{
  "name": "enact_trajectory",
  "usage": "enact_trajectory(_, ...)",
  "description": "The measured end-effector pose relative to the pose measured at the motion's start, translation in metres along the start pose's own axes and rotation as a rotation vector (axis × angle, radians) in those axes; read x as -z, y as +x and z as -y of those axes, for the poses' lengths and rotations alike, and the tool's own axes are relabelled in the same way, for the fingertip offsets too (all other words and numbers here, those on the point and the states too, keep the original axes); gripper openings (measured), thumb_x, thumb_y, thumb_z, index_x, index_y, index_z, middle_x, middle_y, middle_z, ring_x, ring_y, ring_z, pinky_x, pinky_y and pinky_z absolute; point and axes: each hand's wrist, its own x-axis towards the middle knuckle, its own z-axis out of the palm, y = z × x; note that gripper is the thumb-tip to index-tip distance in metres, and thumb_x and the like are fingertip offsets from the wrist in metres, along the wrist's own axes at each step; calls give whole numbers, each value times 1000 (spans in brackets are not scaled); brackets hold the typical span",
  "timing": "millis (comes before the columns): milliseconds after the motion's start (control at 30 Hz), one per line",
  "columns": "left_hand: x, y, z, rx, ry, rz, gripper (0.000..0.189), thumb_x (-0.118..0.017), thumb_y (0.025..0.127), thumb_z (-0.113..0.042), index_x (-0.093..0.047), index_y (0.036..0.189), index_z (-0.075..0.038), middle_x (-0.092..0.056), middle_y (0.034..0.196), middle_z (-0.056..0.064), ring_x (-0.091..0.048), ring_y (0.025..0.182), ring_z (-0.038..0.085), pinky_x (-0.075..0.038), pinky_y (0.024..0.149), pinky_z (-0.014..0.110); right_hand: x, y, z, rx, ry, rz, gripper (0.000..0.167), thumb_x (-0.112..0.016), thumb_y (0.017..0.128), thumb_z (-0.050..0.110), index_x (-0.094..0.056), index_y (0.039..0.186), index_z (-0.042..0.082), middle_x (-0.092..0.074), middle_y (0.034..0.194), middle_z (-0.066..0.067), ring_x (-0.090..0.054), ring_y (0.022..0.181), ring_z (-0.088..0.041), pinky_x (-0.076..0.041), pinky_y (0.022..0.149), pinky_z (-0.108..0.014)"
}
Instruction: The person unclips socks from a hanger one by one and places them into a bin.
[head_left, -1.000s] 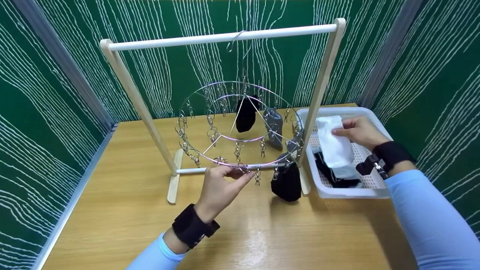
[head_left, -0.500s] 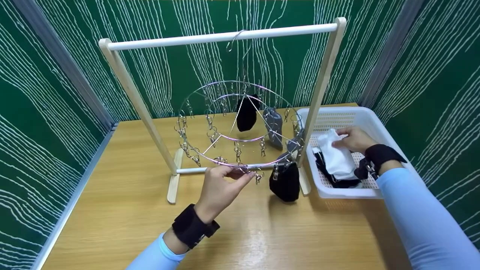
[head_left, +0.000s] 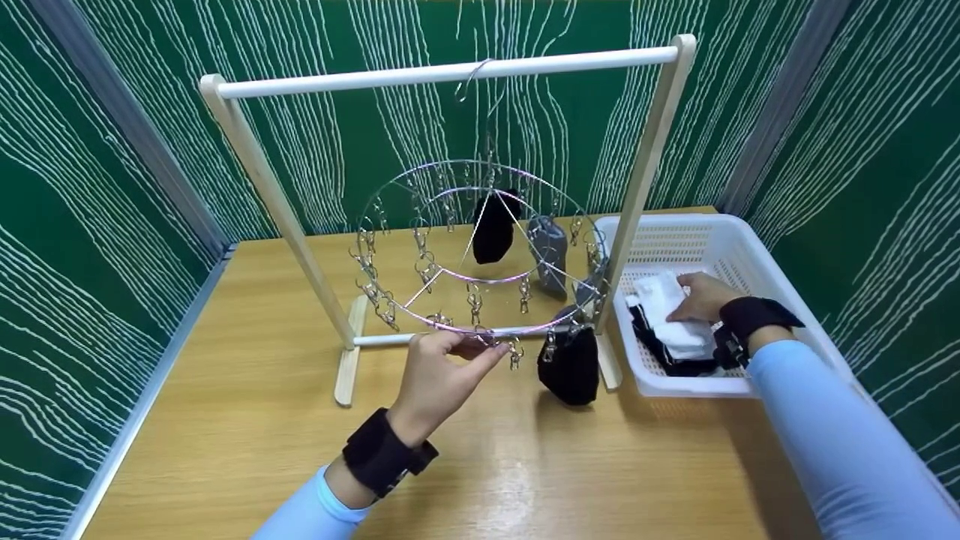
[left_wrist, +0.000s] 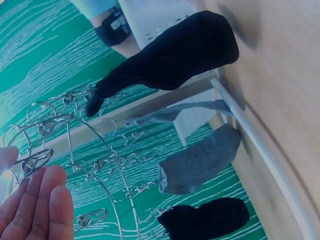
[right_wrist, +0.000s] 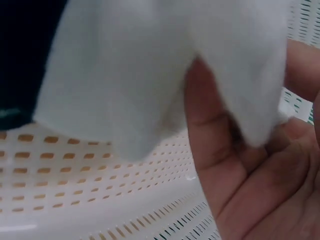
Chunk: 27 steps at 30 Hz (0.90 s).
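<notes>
My left hand (head_left: 442, 379) is at the near rim of a round metal sock hanger (head_left: 487, 282), pinching a wire clip (left_wrist: 32, 162) between thumb and fingers. Down in the white basket (head_left: 694, 387), my right hand (head_left: 705, 298) pinches a white sock (head_left: 658, 295); thumb and fingers lie on either side of the fabric in the right wrist view. Dark socks (head_left: 651, 337) lie beneath it. From the hanger's right side hang a black sock (head_left: 570, 367) in front, a grey sock (head_left: 550, 251) and another black sock (head_left: 493, 232) farther back, with one more grey sock (left_wrist: 175, 111) between.
A wooden stand with a white top bar (head_left: 360, 79) carries the hanger by its hook (head_left: 472, 79). Its right post (head_left: 645, 161) rises beside the basket. Several bare clips dangle around both rings. Green patterned panels (head_left: 112, 247) enclose the wooden table (head_left: 247, 450).
My right hand has lowered the white sock from above the basket onto the pile inside it. The left hand stays at the hanger's rim.
</notes>
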Motion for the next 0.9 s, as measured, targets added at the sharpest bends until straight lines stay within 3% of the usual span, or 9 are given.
enact_trajectory(167, 0, 0, 0, -18, 14, -14, 11, -90, 89, -11, -84, 93, -3, -82, 84, 6, -76, 71, 17, -64, 69, 29, -10, 6, -1, 35, -105, -30, 87, -84, 86, 16, -40, 147, -27, -55, 140, -50, -65, 111, -53, -57, 101, -57)
enact_trajectory(233, 0, 0, 0, -22, 21, -21, 11, -90, 89, -11, -84, 92, -3, -82, 83, 6, -76, 71, 17, -64, 68, 29, -13, 8, -1, 35, -111, -30, 84, -83, 86, 14, -41, 146, -27, -56, 138, -50, -63, 118, -59, -54, 106, -65)
enact_trajectory(333, 1, -1, -1, -20, 26, -25, 12, -90, 89, -11, -84, 92, -2, -82, 83, 6, -76, 71, 17, -64, 68, 29, -15, 9, 0, 37, -115, -49, 80, -83, 85, 14, -46, 142, -27, -58, 135, -49, -63, 118, -60, -54, 105, -67)
enact_trajectory(533, 2, -1, 0, -21, 21, -26, 11, -89, 89, -10, -84, 93, -1, -83, 85, 7, -74, 71, 16, -65, 68, 32, -5, 4, 0, 25, -73, -146, 55, -87, 84, 19, -65, 115, -21, -71, 110, -39, -70, 88, -45, -60, 80, -54)
enact_trajectory(633, 3, -1, 0, -12, 18, -23, 11, -89, 90, -10, -83, 94, -1, -83, 86, 7, -74, 72, 16, -64, 69, 29, 5, -4, 4, 33, -35, -184, 50, -84, 87, 17, -66, 115, -21, -69, 114, -42, -70, 95, -52, -60, 84, -59)
enact_trajectory(767, 6, -1, 1, 8, 19, -24, 11, -89, 90, -11, -83, 95, -1, -83, 87, 7, -74, 73, 16, -63, 70, 26, 17, -16, 18, 50, 18, -234, 51, -78, 94, 17, -64, 125, -22, -65, 127, -45, -65, 113, -58, -55, 96, -67)
enact_trajectory(900, 10, -2, 2, 26, 23, -27, 12, -89, 91, -12, -84, 95, -2, -82, 87, 6, -74, 73, 16, -63, 70, 26, 26, -29, 35, 84, 102, -299, 50, -74, 101, 18, -63, 130, -21, -66, 128, -44, -66, 113, -57, -59, 92, -60)
